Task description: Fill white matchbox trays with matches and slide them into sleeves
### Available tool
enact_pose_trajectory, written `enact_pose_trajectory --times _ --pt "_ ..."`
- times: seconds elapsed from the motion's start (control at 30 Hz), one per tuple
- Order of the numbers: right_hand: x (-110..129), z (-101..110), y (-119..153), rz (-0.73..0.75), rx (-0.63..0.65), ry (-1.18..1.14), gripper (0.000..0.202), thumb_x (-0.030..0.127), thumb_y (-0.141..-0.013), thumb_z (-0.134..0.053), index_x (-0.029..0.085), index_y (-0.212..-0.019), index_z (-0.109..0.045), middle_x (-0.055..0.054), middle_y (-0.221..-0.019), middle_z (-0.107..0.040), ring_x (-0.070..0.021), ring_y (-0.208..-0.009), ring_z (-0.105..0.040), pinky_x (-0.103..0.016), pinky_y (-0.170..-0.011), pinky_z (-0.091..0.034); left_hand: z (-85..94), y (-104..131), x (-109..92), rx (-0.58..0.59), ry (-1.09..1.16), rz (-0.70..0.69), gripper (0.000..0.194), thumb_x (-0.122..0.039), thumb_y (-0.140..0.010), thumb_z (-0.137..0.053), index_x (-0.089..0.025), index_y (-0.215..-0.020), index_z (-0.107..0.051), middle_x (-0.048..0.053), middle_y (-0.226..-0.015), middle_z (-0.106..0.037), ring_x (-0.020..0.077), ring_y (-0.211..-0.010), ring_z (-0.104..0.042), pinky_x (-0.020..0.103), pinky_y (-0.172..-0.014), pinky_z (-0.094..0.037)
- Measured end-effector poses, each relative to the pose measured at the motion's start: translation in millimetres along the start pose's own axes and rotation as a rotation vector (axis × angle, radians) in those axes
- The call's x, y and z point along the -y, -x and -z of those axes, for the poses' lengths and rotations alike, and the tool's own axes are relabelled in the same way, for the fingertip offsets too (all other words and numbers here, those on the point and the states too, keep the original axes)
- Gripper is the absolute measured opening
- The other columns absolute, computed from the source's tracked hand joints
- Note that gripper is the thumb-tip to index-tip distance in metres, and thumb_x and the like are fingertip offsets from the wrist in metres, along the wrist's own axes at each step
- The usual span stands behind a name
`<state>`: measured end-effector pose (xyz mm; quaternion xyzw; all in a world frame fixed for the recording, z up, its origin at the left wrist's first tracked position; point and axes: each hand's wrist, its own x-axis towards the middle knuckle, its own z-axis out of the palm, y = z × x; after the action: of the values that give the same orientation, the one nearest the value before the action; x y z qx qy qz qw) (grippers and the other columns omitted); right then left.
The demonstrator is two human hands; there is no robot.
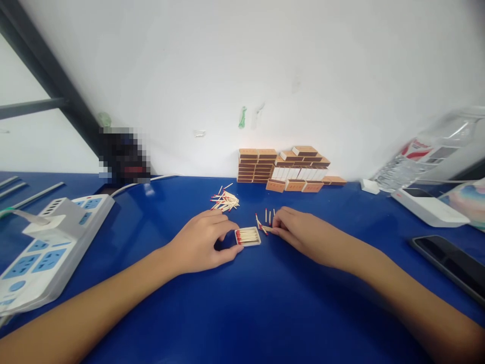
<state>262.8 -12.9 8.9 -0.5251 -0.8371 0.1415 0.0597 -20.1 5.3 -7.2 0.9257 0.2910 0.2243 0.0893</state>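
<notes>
A small white matchbox tray (256, 243) lies on the blue table, holding a row of red-tipped matches (247, 235). My left hand (206, 237) grips the tray's left end between thumb and fingers. To the right of the tray, my right hand (293, 227) has its fingertips pinched on matches (267, 229), a few of them crossing each other; how many it holds is unclear. Several single matches (265, 215) lie just beyond these fingers. Behind my left hand rests a loose heap of matches (226, 201).
Stacked matchboxes (257, 169) stand against the wall, with several more boxes (303, 172) beside them. On the left is a white power strip (53, 247) with a plug. At right are a water bottle (420, 151), a white device (428, 207) and a black phone (450, 263).
</notes>
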Motion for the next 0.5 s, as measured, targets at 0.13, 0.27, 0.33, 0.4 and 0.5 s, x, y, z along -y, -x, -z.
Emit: enact_pose_trajectory --times 0.13,0.27,0.33,0.4,0.5 --pt "-0.9 0.4 2.4 0.0 0.004 0.055 0.022 0.033 -0.108 -0.046 0.021 -0.094 -0.057 -0.007 -0.098 -0.064 -0.0206 -0.077 -0.062 -0.032 -0.067 -0.043 0.2 -0.2 0.6 0.003 -0.006 0.002 0.024 -0.037 -0.094 -0.069 -0.019 -0.108 -0.073 -0.001 -0.072 -0.059 0.0167 -0.073 -0.056 0.033 -0.075 -0.046" --pt "-4.2 0.0 3.2 0.013 -0.034 0.095 0.02 0.031 -0.109 -0.043 0.02 -0.098 -0.056 -0.007 -0.1 -0.063 -0.0206 -0.075 -0.061 -0.033 -0.066 -0.043 0.2 -0.1 0.1 0.001 -0.005 0.005 0.024 -0.037 -0.094 -0.07 -0.019 -0.109 -0.073 -0.001 -0.074 -0.061 0.0166 -0.074 -0.057 0.033 -0.076 -0.046" --pt "-3.5 0.2 2.6 0.02 -0.056 0.086 0.018 0.029 -0.109 -0.043 0.02 -0.098 -0.055 -0.007 -0.099 -0.063 -0.0202 -0.073 -0.061 -0.033 -0.065 -0.042 0.1 -0.2 -0.2 0.003 0.004 0.004 0.023 -0.037 -0.093 -0.07 -0.02 -0.109 -0.073 -0.002 -0.073 -0.06 0.0164 -0.074 -0.057 0.033 -0.075 -0.046" --pt "-1.1 0.6 2.0 0.036 -0.087 0.048 0.018 0.029 -0.109 -0.044 0.02 -0.098 -0.055 -0.006 -0.098 -0.064 -0.0197 -0.073 -0.062 -0.033 -0.064 -0.042 0.1 -0.1 -0.5 0.002 0.008 0.005 0.023 -0.036 -0.093 -0.07 -0.02 -0.109 -0.073 -0.002 -0.073 -0.06 0.0165 -0.074 -0.057 0.032 -0.075 -0.046" --pt "4.7 0.3 1.7 0.062 -0.138 -0.021 0.018 0.031 -0.109 -0.044 0.021 -0.099 -0.054 -0.004 -0.099 -0.064 -0.0182 -0.073 -0.062 -0.032 -0.064 -0.043 0.2 0.1 -1.0 -0.002 0.007 0.008 0.023 -0.035 -0.093 -0.07 -0.019 -0.11 -0.073 -0.001 -0.074 -0.061 0.0168 -0.074 -0.058 0.032 -0.074 -0.045"
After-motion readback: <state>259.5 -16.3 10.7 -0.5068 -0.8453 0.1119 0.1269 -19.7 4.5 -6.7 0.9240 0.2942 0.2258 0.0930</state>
